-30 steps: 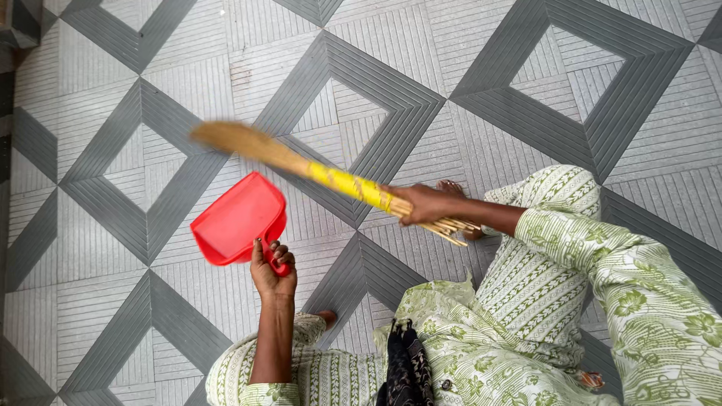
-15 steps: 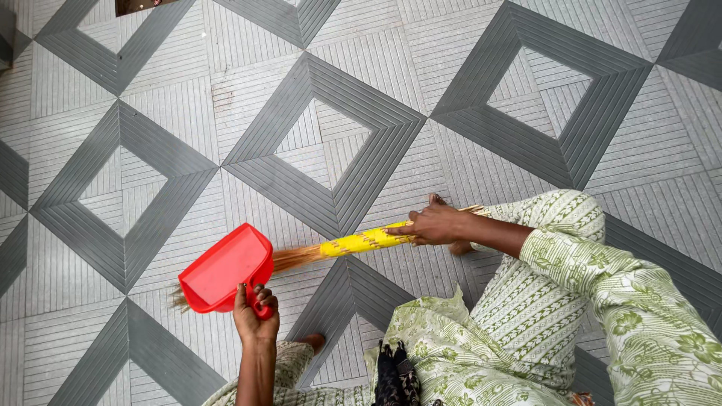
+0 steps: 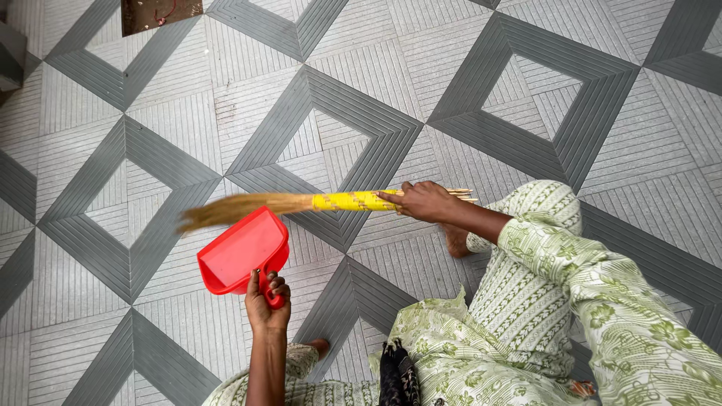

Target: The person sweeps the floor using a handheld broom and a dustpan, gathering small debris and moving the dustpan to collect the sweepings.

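Observation:
My left hand [image 3: 266,299] grips the handle of a red plastic dustpan [image 3: 244,252], which rests tilted on the patterned floor with its mouth pointing up and left. My right hand [image 3: 425,201] holds a short grass broom [image 3: 301,203] by its yellow-wrapped handle. The broom lies almost level, its blurred bristle end reaching left just past the dustpan's far edge. Both my arms come from green-and-white patterned sleeves.
The floor is ribbed tile in grey and white diamond shapes [image 3: 353,128]. A brown mat or board corner [image 3: 160,13] shows at the top left. One bare foot [image 3: 456,240] is under my right arm, and toes [image 3: 320,346] peek out near my left arm.
The broom's bristles swung from behind the dustpan up to its far upper edge. The dustpan and my left hand shifted slightly right. My right hand rose a little.

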